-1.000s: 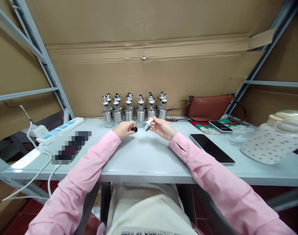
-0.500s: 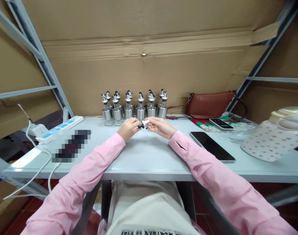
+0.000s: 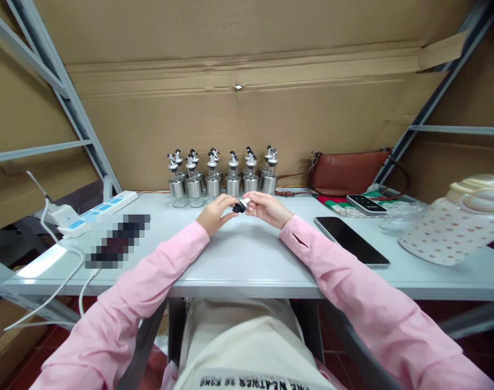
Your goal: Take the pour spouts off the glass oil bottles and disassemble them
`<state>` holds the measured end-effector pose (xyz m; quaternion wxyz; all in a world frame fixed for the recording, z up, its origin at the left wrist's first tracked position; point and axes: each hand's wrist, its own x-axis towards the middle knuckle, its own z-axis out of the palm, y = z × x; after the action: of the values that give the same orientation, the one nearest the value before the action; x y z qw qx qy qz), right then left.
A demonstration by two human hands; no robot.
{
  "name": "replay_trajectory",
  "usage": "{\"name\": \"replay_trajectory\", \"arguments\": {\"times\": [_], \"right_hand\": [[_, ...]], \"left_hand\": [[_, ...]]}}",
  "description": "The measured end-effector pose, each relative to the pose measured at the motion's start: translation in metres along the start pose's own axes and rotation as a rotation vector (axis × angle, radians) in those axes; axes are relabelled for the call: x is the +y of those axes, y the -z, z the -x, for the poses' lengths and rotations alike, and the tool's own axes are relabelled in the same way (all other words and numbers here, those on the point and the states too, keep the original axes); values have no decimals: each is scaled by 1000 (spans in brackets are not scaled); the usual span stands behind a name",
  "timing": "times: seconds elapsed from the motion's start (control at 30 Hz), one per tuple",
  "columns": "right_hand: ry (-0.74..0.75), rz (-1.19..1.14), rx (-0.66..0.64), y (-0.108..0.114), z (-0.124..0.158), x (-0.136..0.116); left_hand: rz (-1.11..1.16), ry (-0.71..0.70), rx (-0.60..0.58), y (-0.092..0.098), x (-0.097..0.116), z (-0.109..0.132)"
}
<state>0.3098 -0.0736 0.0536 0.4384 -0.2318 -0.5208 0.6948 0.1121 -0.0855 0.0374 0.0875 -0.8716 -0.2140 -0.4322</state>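
Over the middle of the table, both hands meet on a small bottle pourer [image 3: 241, 206], black at its left end and pale at its right end. My left hand [image 3: 216, 213] is closed with its fingertips at the black end. The pale end is pinched by my right hand [image 3: 268, 209], whose fingers cover part of it. Just behind the hands stand several glass bottles [image 3: 233, 186] with steel sleeves, upright in two rows and topped with silver-and-black pourers.
At left lie a power strip [image 3: 104, 211], white cables and a pixelated dark object [image 3: 119, 241]. A black-screened tablet [image 3: 348, 238], a phone-like device [image 3: 365, 204], a brown bag [image 3: 348, 174] and a dotted container [image 3: 446, 230] are at right. Cardboard [image 3: 271, 114] closes off the back.
The pourer has turned in my fingers, and its black end now shows more clearly. My left fingers have shifted slightly on it; the bottles stand as before.
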Motion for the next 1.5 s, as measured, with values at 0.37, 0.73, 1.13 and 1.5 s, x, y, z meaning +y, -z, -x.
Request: {"name": "replay_trajectory", "arguments": {"times": [0.37,0.73,1.13,1.5], "right_hand": [[-76,-5,-85,-3,2,4],[-99,29,-88,-7,3,4],[-93,52,-69,-8,4,5],[-114,103,-23,-4,0,8]], "left_hand": [[48,70,-218,-5,6,2],[52,65,-182,-1,3,2],[56,140,-128,1,8,-2],[-12,126,-196,0,5,1]]}}
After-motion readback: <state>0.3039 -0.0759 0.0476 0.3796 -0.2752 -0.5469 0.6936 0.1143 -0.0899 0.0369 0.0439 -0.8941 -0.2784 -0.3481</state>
